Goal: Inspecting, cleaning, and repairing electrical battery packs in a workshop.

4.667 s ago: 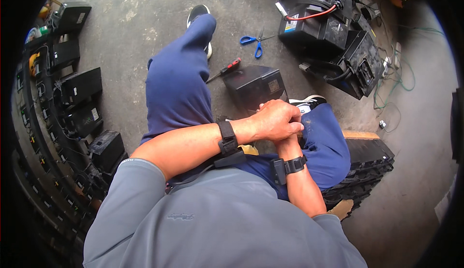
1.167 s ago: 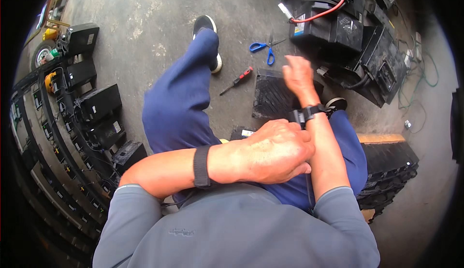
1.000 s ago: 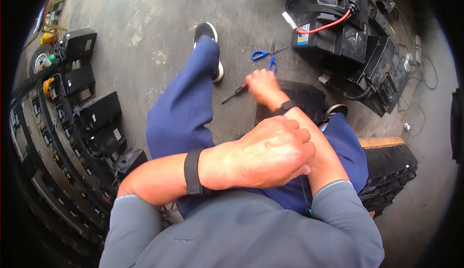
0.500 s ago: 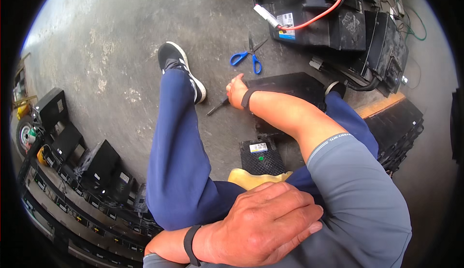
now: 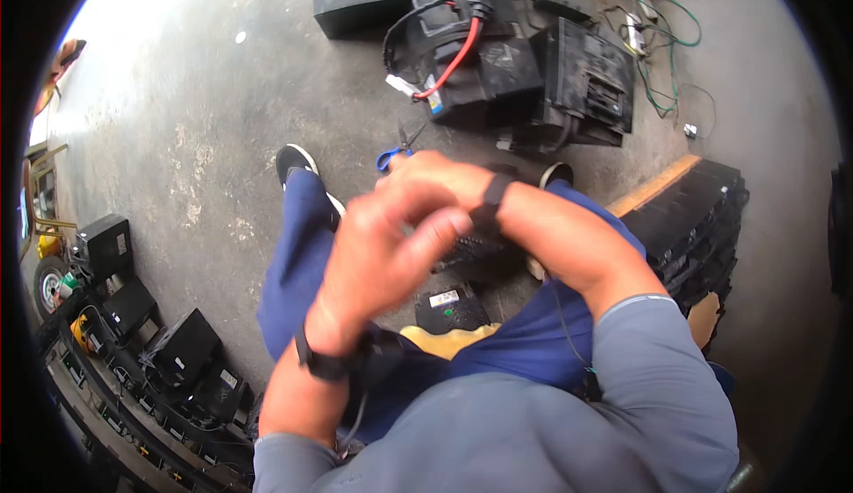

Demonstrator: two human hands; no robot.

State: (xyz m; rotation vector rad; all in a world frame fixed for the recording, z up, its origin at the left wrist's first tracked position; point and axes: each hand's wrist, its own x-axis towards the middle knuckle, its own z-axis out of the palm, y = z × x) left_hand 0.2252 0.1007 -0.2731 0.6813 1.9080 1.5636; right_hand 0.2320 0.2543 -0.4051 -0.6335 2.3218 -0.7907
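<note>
My left hand [image 5: 386,249] is raised in the foreground, blurred, thumb apart from curled fingers, with nothing visible between them. My right hand [image 5: 426,173] sits just beyond and partly behind it, its fingers hidden and smeared. A black strap circles each wrist. Near the right hand, blue-handled scissors [image 5: 387,160] lie on the floor. A dark case between my legs is mostly hidden by my arms. Below it lie a smaller black block [image 5: 449,309] with a white label and green dot, and a yellow pad [image 5: 444,342].
Black battery cases [image 5: 498,75] with a red cable [image 5: 449,75] stand ahead-right, by green cords [image 5: 684,40]. A stack of black parts [image 5: 693,218] and a wooden strip [image 5: 649,186] are at right. A rack [image 5: 98,386] with black boxes [image 5: 178,351] and a wheel [image 5: 49,284] are at left.
My left hand has risen from near my body and turned forward, now overlapping my right hand, which shifted slightly up beside the scissors. The view has swung, showing more floor and cases ahead.
</note>
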